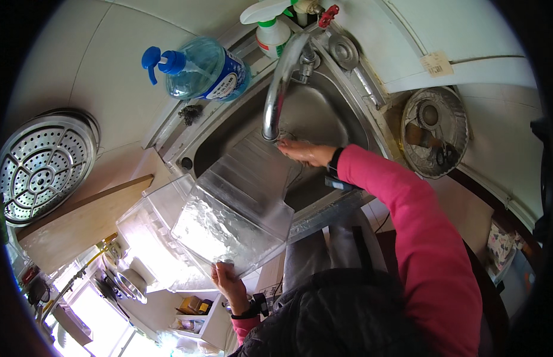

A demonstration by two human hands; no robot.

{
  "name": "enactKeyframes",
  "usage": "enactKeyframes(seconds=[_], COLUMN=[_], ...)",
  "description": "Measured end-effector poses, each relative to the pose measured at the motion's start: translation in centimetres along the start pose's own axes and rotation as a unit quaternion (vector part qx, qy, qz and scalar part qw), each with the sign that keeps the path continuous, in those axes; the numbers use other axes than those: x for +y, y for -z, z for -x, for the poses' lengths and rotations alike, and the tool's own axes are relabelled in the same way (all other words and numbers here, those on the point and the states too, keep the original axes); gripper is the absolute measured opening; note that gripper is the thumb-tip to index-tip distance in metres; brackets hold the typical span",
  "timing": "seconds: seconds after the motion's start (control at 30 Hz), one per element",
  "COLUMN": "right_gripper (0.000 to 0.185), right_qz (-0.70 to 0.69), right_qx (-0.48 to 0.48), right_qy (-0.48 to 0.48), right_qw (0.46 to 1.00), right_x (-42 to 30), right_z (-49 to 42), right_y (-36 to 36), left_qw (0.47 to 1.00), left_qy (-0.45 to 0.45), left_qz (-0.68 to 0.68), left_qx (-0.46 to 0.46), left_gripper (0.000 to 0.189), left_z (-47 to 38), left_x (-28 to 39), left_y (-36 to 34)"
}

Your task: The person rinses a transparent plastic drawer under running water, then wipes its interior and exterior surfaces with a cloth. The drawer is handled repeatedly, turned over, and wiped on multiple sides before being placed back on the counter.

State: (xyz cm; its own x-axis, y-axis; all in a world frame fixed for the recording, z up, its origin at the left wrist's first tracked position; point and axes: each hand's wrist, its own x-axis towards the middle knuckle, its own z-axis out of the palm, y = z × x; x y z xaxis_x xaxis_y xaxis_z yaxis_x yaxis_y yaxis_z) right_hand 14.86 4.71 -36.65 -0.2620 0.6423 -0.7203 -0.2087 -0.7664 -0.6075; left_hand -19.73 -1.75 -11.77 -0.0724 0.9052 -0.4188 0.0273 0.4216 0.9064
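Note:
A clear plastic drawer [241, 174], wet and shiny, lies tilted across the front left rim of a stainless steel sink [319, 100]. Its far end reaches into the basin, and its near end sticks out over the edge. My left hand [229, 279] grips the near edge of the drawer with curled fingers. Under the spout of the chrome faucet [278, 89], my right hand [305, 152] is wet, its fingertips at the drawer's far end. Whether those fingers hold anything is hidden. Some water seems to splash around them.
Behind the sink stand a blue pump bottle [209, 71] and a white spray bottle [273, 35]. A dark scouring pad [190, 114] rests on the ledge, and a drain strainer [343, 51] near the faucet. A perforated steamer plate [46, 167] leans left; a foil-like tray [455, 111] holds utensils right.

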Motion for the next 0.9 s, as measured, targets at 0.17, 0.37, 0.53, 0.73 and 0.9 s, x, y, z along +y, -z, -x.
enactKeyframes(seconds=[0.17,0.37,0.53,0.73,0.9], right_gripper=[0.059,0.056,0.042,0.047,0.025], right_qz=[0.03,0.014,0.054,0.151,0.083], right_qx=[0.094,0.26,0.347,0.38,0.219], right_qy=[0.102,0.296,0.196,0.302,0.274], right_qw=[0.99,0.919,0.916,0.861,0.933], right_x=[0.7,-0.5,-0.8,-1.4,-3.7], right_z=[6.7,9.9,5.8,4.9,8.4], right_y=[-4.0,-10.2,-6.6,-5.3,-6.1], left_qw=[0.999,0.999,0.998,0.993,0.991], left_qy=[0.024,0.006,0.017,0.032,0.057], left_qz=[0.035,-0.017,-0.01,0.1,0.037], left_qx=[0.011,0.026,0.054,0.06,0.115], left_gripper=[0.026,0.033,0.033,0.034,0.034], left_z=[-0.1,-0.1,-0.2,-0.5,-0.6], left_x=[0.1,0.2,1.3,2.5,2.8], left_y=[-0.9,-2.7,-5.0,-8.7,-9.7])
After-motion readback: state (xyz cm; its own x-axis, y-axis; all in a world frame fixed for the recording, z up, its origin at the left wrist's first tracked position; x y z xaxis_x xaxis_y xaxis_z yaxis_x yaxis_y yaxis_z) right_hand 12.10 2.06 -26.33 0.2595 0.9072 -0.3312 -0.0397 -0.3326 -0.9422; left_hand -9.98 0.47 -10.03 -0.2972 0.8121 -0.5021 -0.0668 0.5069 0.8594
